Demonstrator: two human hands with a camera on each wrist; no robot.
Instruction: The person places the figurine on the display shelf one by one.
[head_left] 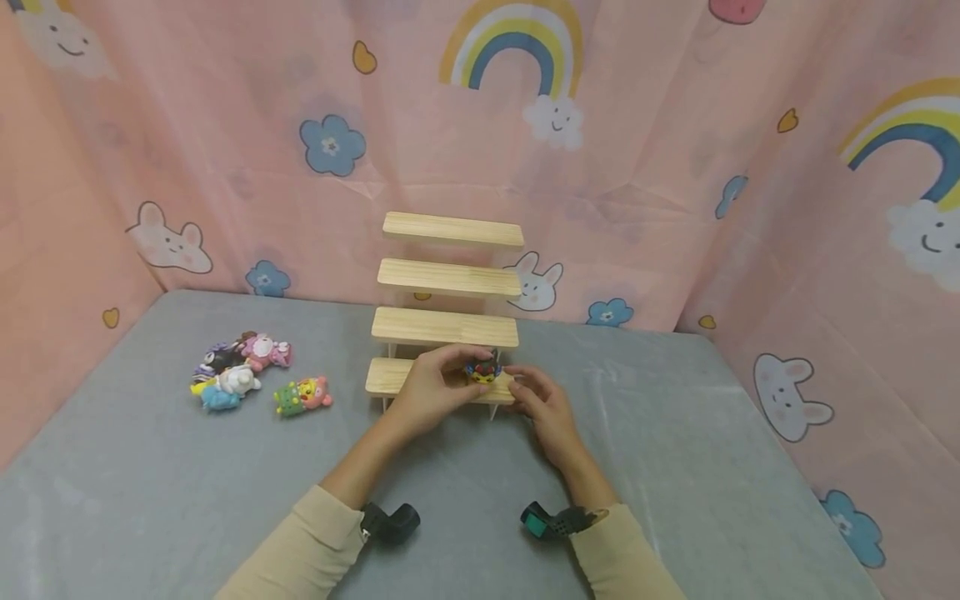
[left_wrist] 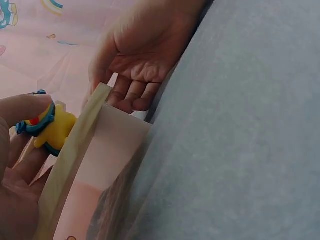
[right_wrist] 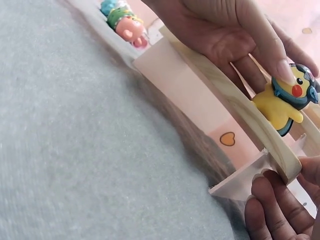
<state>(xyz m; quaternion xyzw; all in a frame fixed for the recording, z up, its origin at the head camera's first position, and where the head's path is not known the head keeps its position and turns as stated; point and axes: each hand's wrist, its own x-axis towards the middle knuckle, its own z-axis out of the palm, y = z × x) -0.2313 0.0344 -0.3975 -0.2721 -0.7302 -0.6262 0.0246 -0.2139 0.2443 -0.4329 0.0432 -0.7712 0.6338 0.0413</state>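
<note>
My left hand pinches a small yellow figurine with red cheeks and a dark blue hood. Its thumb lies across the figurine's head in the right wrist view, and the figurine's feet are right at the top of the lowest wooden shelf board. The right hand grips the right end of that same board. Its fingers curl beneath the end, with the thumb up at the top edge. Part of the board is hidden behind the left hand.
Above the lowest board rise further wooden steps of the stand, on clear supports. On the grey table to the left lie a group of small figurines and a green-and-pink pair. A pink printed curtain hangs behind.
</note>
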